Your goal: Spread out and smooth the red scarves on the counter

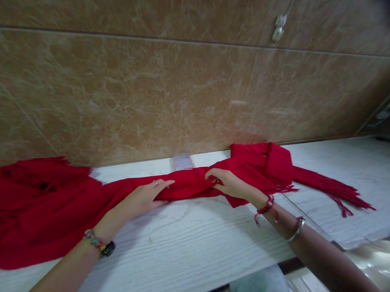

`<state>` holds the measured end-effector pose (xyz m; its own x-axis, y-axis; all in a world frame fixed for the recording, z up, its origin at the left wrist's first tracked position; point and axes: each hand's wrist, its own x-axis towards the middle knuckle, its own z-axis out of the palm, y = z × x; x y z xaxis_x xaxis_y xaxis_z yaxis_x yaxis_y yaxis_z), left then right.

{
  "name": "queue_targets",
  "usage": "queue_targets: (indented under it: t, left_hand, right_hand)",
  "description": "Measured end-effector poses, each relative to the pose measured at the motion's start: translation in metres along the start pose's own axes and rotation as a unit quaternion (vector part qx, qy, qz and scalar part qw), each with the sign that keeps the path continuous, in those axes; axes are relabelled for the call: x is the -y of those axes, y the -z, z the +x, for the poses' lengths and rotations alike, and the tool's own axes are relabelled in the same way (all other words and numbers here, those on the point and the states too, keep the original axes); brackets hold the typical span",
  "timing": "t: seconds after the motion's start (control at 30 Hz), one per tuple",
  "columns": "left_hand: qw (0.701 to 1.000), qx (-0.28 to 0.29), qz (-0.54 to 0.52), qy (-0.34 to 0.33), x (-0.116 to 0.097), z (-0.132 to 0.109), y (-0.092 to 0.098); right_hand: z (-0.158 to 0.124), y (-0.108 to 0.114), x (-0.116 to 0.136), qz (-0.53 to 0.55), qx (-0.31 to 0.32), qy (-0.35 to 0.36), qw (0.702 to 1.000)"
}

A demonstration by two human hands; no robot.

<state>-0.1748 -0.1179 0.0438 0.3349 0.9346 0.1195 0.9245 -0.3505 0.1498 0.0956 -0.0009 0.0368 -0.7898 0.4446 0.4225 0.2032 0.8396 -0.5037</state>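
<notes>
A long red scarf [184,183] with fringed ends lies across the white wood-grain table, narrowed to a folded band in the middle. At the left of this band my left hand [148,194] takes hold of the cloth, fingers on top and thumb by the near edge. My right hand [229,183] pinches the scarf to the right of that, its fingers curled and the fingertips partly hidden. The left part of the scarf is spread wide in loose folds. On the right it is bunched, and a fringed end trails out over the table.
Behind the scarf, a small pale packet [183,162] lies against the brown marbled wall [130,92]. A white fitting [279,27] is fixed high on the wall. The white table [174,247] has its front edge close to me, with a seam at right.
</notes>
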Motion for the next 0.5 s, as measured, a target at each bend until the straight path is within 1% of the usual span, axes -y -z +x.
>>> queue_targets:
  t: [0.1, 0.2, 0.3, 0.37, 0.43, 0.5]
  left_hand:
    - [0.995, 0.009, 0.078, -0.06, -0.017, 0.018, -0.003]
    - [0.991, 0.01, 0.11, -0.081, -0.032, 0.039, -0.007]
    - [0.996, 0.005, 0.057, -0.069, -0.036, 0.053, -0.007]
    - [0.998, 0.001, -0.005, -0.063, -0.031, 0.057, -0.003]
    - [0.997, 0.012, -0.048, -0.054, -0.025, 0.057, 0.002]
    - [0.996, 0.043, -0.06, -0.042, -0.019, 0.059, 0.008]
  right_hand:
    - [0.001, -0.003, -0.01, 0.06, -0.003, -0.043, 0.997]
    - [0.001, -0.003, -0.017, 0.106, -0.005, -0.084, 0.991]
    - [0.001, 0.002, -0.017, 0.128, 0.006, -0.101, 0.987]
    - [-0.001, 0.01, -0.014, 0.12, 0.038, -0.096, 0.987]
    - [-0.004, 0.018, -0.009, 0.075, 0.08, -0.083, 0.991]
    - [-0.007, 0.026, -0.004, 0.007, 0.114, -0.07, 0.991]
